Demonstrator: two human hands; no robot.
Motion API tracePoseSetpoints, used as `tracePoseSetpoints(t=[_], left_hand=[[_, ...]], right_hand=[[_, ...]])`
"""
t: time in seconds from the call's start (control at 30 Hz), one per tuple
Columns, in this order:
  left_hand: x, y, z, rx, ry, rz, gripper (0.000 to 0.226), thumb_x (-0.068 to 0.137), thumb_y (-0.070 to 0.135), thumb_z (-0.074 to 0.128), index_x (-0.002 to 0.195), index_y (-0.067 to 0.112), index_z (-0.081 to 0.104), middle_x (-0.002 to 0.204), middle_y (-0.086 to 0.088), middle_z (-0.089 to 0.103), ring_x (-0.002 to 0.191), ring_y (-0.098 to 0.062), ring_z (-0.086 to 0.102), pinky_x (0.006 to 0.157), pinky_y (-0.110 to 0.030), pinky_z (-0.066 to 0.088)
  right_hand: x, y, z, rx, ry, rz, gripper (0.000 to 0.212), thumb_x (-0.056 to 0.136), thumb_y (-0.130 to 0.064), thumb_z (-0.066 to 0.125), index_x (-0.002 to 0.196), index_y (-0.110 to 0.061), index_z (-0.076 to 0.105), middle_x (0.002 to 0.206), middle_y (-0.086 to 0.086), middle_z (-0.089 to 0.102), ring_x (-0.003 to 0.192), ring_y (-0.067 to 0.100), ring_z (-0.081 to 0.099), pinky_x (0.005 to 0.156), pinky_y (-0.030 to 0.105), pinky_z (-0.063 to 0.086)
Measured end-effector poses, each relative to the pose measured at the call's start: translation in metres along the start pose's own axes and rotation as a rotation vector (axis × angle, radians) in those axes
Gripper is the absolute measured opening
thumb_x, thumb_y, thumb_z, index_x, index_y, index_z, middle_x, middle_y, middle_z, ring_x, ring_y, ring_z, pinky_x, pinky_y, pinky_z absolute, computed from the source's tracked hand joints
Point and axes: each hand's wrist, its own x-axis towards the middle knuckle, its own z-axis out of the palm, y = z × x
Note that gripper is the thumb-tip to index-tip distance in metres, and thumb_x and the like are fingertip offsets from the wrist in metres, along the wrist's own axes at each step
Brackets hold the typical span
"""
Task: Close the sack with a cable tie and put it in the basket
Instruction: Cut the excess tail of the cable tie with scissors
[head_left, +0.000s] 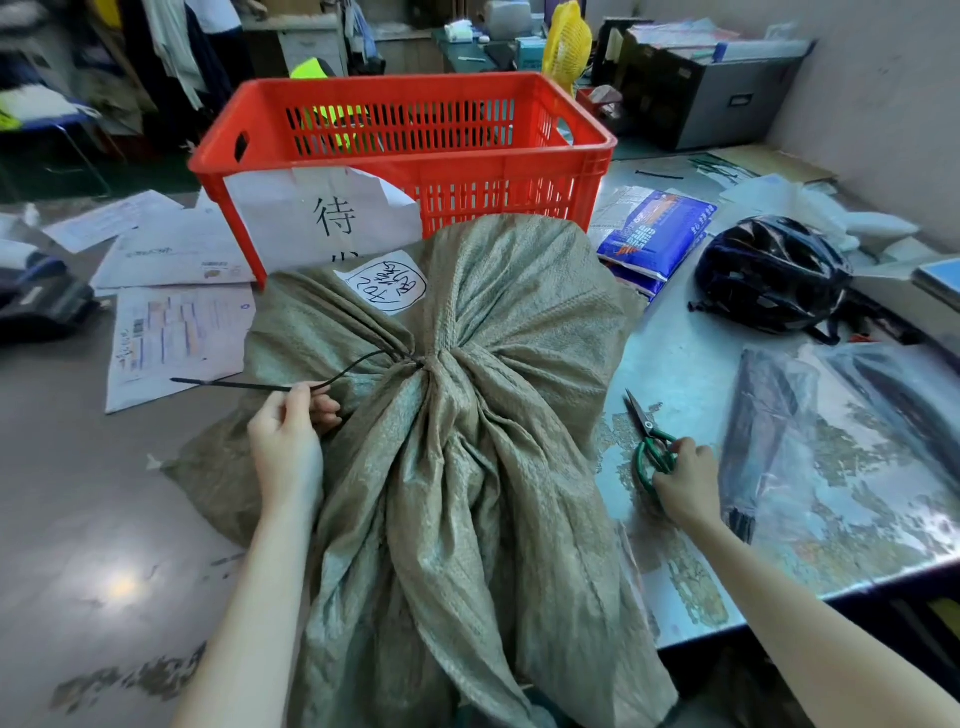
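A grey-green woven sack (483, 431) lies on the table in front of me, its neck gathered at the middle. A black cable tie (291, 385) is cinched around that neck, and its long tail sticks out to the left. My left hand (288, 441) pinches the tail just left of the neck. My right hand (685, 480) rests on the table to the right of the sack, fingers closed on the green handles of a pair of scissors (649, 441) whose blades point away from me. Behind the sack stands a red plastic basket (587, 156) with a paper sign on its front.
Printed papers (171, 338) are spread on the table at the left. A black bicycle helmet (774, 275) and blue packets (654, 234) sit to the right, with clear plastic bags (841, 431) nearer me. The table's right edge (810, 597) runs diagonally by my right arm.
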Motion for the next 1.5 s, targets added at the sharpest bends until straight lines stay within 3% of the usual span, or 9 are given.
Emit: tracePoseSetpoints(t=[0.2, 0.4, 0.53, 0.67, 0.9, 1.03, 1.2, 1.37, 1.5], left_hand=[[-0.001, 0.001, -0.001, -0.004, 0.005, 0.01, 0.032, 0.099, 0.009, 0.043, 0.071, 0.013, 0.057, 0.058, 0.004, 0.06, 0.048, 0.002, 0.056, 0.052, -0.012, 0.048], [-0.003, 0.004, -0.001, -0.019, -0.01, 0.015, 0.032, 0.1, 0.008, 0.041, 0.072, 0.013, 0.056, 0.065, -0.001, 0.061, 0.049, 0.003, 0.057, 0.052, -0.011, 0.048], [-0.002, 0.004, 0.0, -0.038, -0.008, -0.003, 0.033, 0.1, 0.008, 0.041, 0.071, 0.012, 0.055, 0.059, 0.006, 0.066, 0.049, 0.002, 0.057, 0.05, -0.011, 0.048], [-0.001, 0.006, -0.001, -0.116, 0.002, -0.056, 0.031, 0.099, 0.009, 0.044, 0.071, 0.011, 0.059, 0.054, 0.013, 0.067, 0.049, 0.0, 0.056, 0.05, -0.013, 0.047], [0.002, 0.018, -0.004, -0.311, -0.01, -0.201, 0.034, 0.094, 0.012, 0.051, 0.069, 0.016, 0.074, 0.05, 0.007, 0.057, 0.051, -0.005, 0.05, 0.052, -0.014, 0.046], [0.0, 0.027, -0.003, -0.334, -0.002, -0.211, 0.025, 0.095, 0.01, 0.05, 0.077, 0.011, 0.067, 0.048, 0.007, 0.059, 0.048, -0.005, 0.052, 0.051, -0.016, 0.048], [0.0, 0.058, -0.001, -0.393, -0.065, -0.18, 0.028, 0.097, 0.008, 0.048, 0.074, 0.011, 0.064, 0.054, 0.002, 0.066, 0.051, -0.008, 0.06, 0.056, -0.02, 0.055], [0.008, 0.086, 0.002, -0.361, -0.173, -0.082, 0.021, 0.096, 0.007, 0.05, 0.084, 0.006, 0.066, 0.063, 0.0, 0.07, 0.06, -0.01, 0.064, 0.063, -0.022, 0.057], [0.015, 0.102, 0.006, -0.289, -0.253, -0.011, 0.021, 0.097, 0.008, 0.051, 0.084, 0.006, 0.067, 0.064, 0.002, 0.07, 0.062, -0.009, 0.065, 0.065, -0.021, 0.056]], right_hand=[[0.005, -0.005, -0.003, 0.045, 0.017, 0.064, 0.04, 0.076, -0.001, 0.069, 0.098, -0.005, 0.037, 0.091, 0.023, 0.056, 0.079, 0.035, 0.055, 0.055, 0.038, 0.041], [-0.001, -0.016, -0.009, 0.192, 0.052, 0.152, 0.04, 0.079, 0.002, 0.059, 0.1, -0.011, 0.027, 0.083, 0.019, 0.052, 0.069, 0.03, 0.052, 0.059, 0.045, 0.048], [-0.008, -0.035, -0.018, 0.401, 0.071, 0.164, 0.045, 0.08, 0.011, 0.046, 0.118, -0.007, 0.031, 0.083, 0.016, 0.05, 0.06, 0.024, 0.047, 0.049, 0.036, 0.043], [-0.018, -0.064, -0.035, 0.636, 0.075, 0.093, 0.045, 0.086, 0.011, 0.036, 0.125, -0.011, 0.035, 0.073, 0.007, 0.047, 0.056, 0.022, 0.043, 0.047, 0.031, 0.037], [-0.049, -0.128, -0.079, 0.949, 0.091, -0.076, 0.05, 0.079, 0.013, 0.044, 0.113, -0.023, 0.046, 0.075, 0.003, 0.048, 0.055, 0.016, 0.051, 0.047, 0.028, 0.038], [-0.075, -0.169, -0.107, 1.184, -0.082, -0.196, 0.05, 0.076, 0.018, 0.044, 0.103, -0.023, 0.053, 0.066, -0.002, 0.051, 0.042, 0.01, 0.045, 0.041, 0.025, 0.035], [-0.106, -0.207, -0.123, 1.382, -0.575, -0.239, 0.044, 0.078, 0.018, 0.042, 0.117, -0.001, 0.051, 0.066, 0.005, 0.048, 0.044, 0.015, 0.041, 0.037, 0.021, 0.035], [-0.135, -0.231, -0.115, 1.448, -0.972, -0.206, 0.041, 0.075, -0.015, 0.068, 0.112, -0.009, 0.051, 0.068, 0.005, 0.05, 0.048, 0.014, 0.043, 0.037, 0.02, 0.037], [-0.157, -0.239, -0.105, 1.432, -1.116, -0.178, 0.032, 0.081, -0.029, 0.064, 0.105, -0.013, 0.049, 0.07, 0.005, 0.047, 0.054, 0.015, 0.04, 0.039, 0.022, 0.038]])
